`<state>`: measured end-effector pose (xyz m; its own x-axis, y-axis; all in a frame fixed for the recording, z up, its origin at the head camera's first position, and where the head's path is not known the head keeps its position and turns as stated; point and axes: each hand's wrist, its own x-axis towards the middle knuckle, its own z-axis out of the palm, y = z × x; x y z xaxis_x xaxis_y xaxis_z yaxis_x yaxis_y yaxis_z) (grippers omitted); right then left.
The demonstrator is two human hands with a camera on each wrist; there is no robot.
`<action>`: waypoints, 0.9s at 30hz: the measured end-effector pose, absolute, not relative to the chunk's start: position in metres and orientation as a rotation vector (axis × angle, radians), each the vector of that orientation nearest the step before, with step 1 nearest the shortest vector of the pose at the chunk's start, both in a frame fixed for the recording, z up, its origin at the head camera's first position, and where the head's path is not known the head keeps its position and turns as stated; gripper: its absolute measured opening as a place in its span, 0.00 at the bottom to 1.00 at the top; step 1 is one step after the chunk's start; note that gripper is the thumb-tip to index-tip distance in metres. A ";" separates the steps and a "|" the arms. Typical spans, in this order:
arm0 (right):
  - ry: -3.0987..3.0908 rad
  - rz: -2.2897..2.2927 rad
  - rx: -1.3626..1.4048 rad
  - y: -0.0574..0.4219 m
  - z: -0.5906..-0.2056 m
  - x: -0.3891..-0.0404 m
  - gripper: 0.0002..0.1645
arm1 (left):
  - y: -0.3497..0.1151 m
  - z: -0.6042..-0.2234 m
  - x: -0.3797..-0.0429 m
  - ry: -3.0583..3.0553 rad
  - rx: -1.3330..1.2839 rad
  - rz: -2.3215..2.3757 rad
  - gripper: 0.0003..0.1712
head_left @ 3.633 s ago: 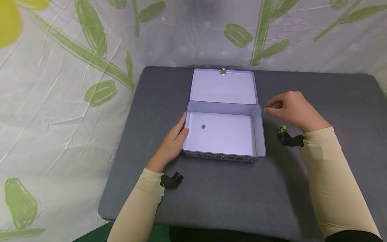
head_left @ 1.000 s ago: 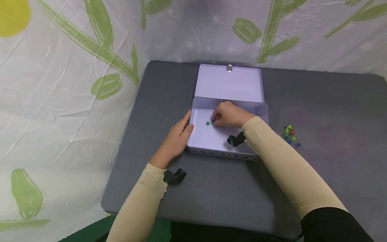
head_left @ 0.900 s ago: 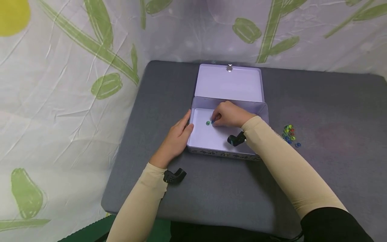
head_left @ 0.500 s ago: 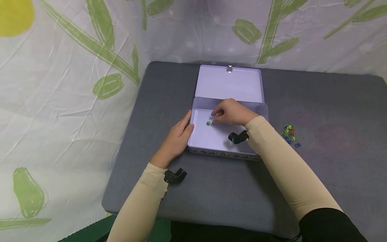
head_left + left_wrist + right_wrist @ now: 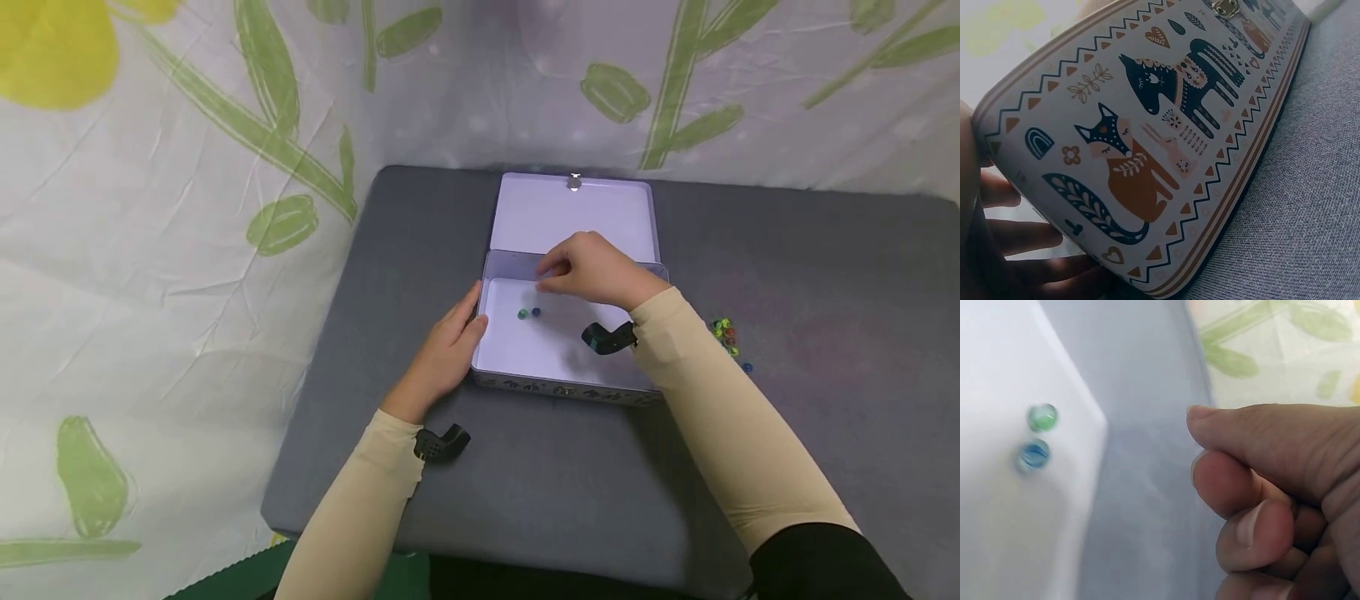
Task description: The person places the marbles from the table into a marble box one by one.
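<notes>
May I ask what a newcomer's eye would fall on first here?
Probably the open pale box on the table, a green marble and a blue marble inside near the right hand. Then the fox and horse printed on its side, in the left wrist view, and the colourful marbles right of the box.

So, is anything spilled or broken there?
No, nothing stands out. The box sits flat with its lid open, two marbles rest inside, and the other marbles lie loosely bunched beside it on the table, partly hidden by the right sleeve.
</notes>
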<state>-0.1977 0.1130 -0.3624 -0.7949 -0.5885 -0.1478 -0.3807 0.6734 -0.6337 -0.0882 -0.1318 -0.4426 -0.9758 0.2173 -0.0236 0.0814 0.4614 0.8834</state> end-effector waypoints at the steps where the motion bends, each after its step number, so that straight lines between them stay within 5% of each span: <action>1: 2.558 -0.854 -0.767 0.116 -0.360 -0.197 0.12 | -0.131 -0.443 -0.088 2.571 0.262 1.542 0.36; 15: 2.700 -0.809 -0.601 0.176 -0.325 -0.181 0.13 | -0.131 -0.442 -0.086 2.578 0.255 1.523 0.36; 27: 2.749 -0.828 -0.358 0.239 -0.332 -0.165 0.16 | -0.132 -0.444 -0.086 2.584 0.229 1.532 0.35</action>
<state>-0.1647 0.2395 -0.3319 -0.9391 -0.3021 -0.1637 -0.1615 0.8086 -0.5657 -0.0858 -0.1319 -0.4441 -0.9802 0.1950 -0.0332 0.0645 0.4737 0.8783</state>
